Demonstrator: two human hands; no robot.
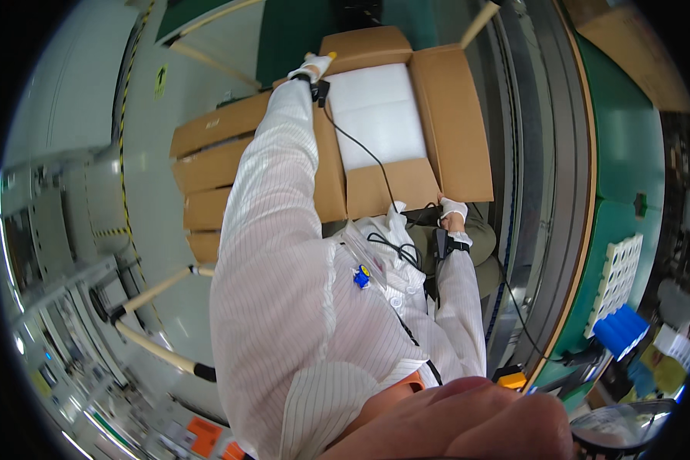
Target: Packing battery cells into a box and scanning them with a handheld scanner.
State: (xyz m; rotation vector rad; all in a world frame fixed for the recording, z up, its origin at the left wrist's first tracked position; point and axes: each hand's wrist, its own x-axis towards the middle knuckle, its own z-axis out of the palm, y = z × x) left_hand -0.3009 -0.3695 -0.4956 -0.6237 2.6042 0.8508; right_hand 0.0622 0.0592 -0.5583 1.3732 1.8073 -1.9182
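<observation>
An open cardboard box (456, 130) sits in front of me with its flaps folded outward. White foam sheeting (379, 115) fills its top. My left hand (313, 67), in a white glove with a yellow-orange fingertip showing, grips the box at its far left corner, beside the far flap. Some of its fingers are hidden there. At the near right corner my right hand (452, 213), also in a white glove, has its fingers closed on the edge of the near flap. Each wrist wears a black strapped device, and a black cable (368, 149) hangs across the foam.
More brown cartons (211, 165) stand in a row to the left. Metal rails (525, 146) run along the right, beside a green workbench (617, 161). On it are a white perforated tray (617, 276) and blue cylinders (621, 331). A beige tubular frame (157, 345) stands at the lower left.
</observation>
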